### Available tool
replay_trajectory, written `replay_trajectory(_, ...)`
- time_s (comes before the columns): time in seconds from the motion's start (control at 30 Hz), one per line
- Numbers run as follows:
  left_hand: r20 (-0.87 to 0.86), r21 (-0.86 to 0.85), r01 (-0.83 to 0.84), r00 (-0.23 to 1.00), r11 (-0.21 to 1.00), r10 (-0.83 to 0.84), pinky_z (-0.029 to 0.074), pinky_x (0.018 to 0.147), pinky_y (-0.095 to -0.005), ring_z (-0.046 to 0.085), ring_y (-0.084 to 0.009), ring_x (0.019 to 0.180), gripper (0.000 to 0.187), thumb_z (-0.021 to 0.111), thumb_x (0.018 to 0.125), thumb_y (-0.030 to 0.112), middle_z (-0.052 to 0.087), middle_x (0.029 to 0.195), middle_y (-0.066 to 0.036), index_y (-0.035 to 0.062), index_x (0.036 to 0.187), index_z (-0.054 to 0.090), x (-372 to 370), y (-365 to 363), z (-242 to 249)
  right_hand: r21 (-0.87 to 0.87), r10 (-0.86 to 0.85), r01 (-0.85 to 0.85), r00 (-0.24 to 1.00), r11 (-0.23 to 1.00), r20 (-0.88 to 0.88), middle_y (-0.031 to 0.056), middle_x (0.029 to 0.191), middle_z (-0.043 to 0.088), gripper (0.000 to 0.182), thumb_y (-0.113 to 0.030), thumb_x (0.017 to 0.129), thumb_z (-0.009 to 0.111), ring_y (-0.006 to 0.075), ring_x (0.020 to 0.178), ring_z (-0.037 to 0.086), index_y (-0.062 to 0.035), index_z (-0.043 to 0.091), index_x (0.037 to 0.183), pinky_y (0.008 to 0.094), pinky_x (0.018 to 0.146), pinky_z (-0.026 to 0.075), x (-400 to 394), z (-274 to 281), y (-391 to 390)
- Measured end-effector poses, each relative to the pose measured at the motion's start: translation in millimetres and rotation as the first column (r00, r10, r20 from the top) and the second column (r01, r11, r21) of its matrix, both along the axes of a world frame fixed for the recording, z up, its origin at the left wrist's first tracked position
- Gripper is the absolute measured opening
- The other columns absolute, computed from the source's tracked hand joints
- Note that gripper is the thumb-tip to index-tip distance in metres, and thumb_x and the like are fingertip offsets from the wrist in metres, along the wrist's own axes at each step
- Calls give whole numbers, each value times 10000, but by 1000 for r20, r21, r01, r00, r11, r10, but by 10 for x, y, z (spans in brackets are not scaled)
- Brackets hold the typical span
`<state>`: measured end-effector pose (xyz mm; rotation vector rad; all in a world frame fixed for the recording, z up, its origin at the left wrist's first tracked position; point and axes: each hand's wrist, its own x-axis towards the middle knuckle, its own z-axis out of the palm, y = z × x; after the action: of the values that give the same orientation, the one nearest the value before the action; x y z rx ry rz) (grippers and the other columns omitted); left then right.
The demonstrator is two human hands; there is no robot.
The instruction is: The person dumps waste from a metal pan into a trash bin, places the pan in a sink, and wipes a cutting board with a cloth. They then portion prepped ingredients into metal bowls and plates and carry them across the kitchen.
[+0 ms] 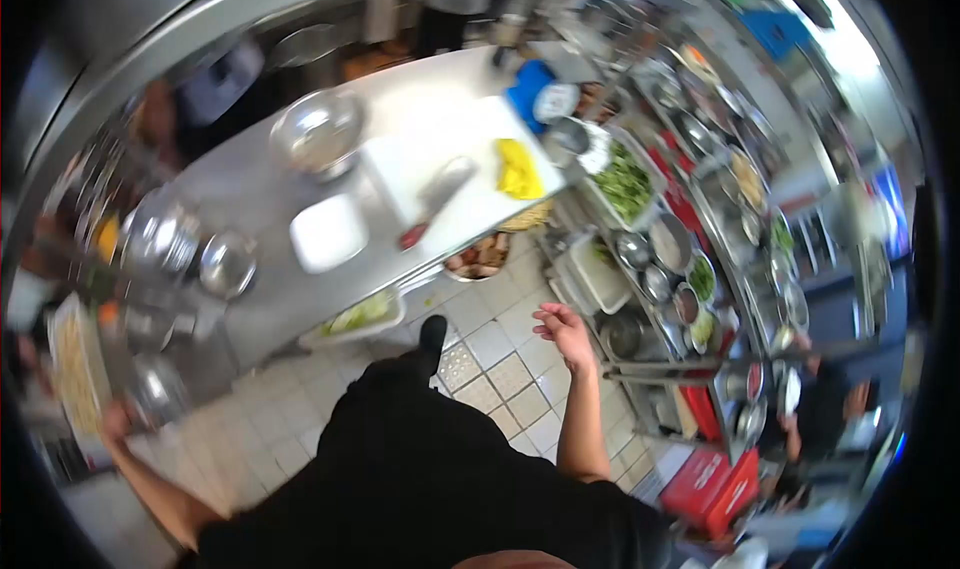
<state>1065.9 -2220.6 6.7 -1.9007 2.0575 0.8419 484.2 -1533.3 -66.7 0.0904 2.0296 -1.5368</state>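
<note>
My left hand (117, 421) is stretched far out to the left, blurred, at the near end of a long white tray (92, 344) filled with pale food. A shiny metal bowl (158, 389) lies just to its right. Whether the fingers grip the tray cannot be made out. My right hand (568, 337) hangs over the tiled floor with its fingers loosely apart and nothing in them. On the steel counter, a knife (440, 199) with a red handle rests on a white cutting board (455, 134). A yellow cloth (518, 169) lies on the board's right side.
A white container (329, 234) and metal bowls (318, 134) stand on the counter. To the right, a shelf rack holds chopped greens (625, 184) and several pans. A bin of greens (365, 314) sits below the counter edge. Other people are across the counter and at far right.
</note>
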Motion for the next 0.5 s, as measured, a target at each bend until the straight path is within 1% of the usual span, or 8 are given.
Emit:
replay_trajectory(0.1,13,243,33,999,969,-37,499,727,-377,623,-200,748,450,673,643,177,676,881,-92,28,1067,652,-1055,929,-256,36,-62,60,998,998,32,70,987,635,307,-174,885,575,142,790,619,-8,561,1142,266,718,481,-486,-66,287)
replay_trajectory(0.13,-184,230,205,969,951,-164,489,750,-319,606,-172,788,496,705,610,136,657,864,-102,1,1081,626,-1375,991,-606,37,-75,74,996,997,42,63,957,636,308,-180,871,594,139,775,615,-9,578,1127,264,714,479,-681,-91,388)
replay_trajectory(0.17,-405,314,137,914,940,2,481,707,-288,595,-177,761,498,725,589,75,643,834,-91,-12,1066,612,-1907,1185,-786,68,-50,51,999,996,-19,66,950,635,322,-194,860,604,143,781,612,-2,582,1118,273,726,483,-898,-133,489)
replay_trajectory(0.2,-517,323,101,852,941,86,471,688,-266,583,-154,736,437,705,600,14,638,824,-54,-8,1027,614,-2584,1466,-717,101,-23,30,997,994,-79,70,943,635,337,-208,849,614,146,788,609,5,585,1109,282,738,486,-1118,-146,578)
replay_trajectory(0.27,-654,440,348,756,828,30,460,672,-245,576,-113,716,337,636,651,-30,643,826,-13,2,986,629,-3707,1557,-786,205,42,9,969,979,-244,101,957,647,376,-240,830,630,196,843,626,-4,583,1118,311,780,489,-1574,9,757)
replay_trajectory(0.33,-745,299,571,641,765,-187,460,677,-232,583,-106,724,281,578,709,-20,652,834,-13,2,983,639,-4792,1914,-509,270,17,109,905,957,-426,124,974,650,382,-246,818,637,239,885,630,-18,584,1120,334,802,487,-1904,449,971)
replay_trajectory(0.4,-832,365,567,554,738,-15,302,448,-199,475,-22,577,186,567,728,40,586,726,51,89,892,639,-5725,2406,-303,327,-2,212,841,921,-540,149,1005,649,388,-248,805,648,280,920,632,-28,584,1118,357,821,485,-2257,846,1255)
replay_trajectory(0.5,-844,298,617,527,729,-101,400,581,-220,530,-56,667,164,583,784,60,610,773,35,93,932,646,-6833,2922,-254,410,-26,409,733,815,-680,160,1040,640,423,-258,780,675,309,953,623,-27,572,1119,381,845,480,-2904,1370,1969)
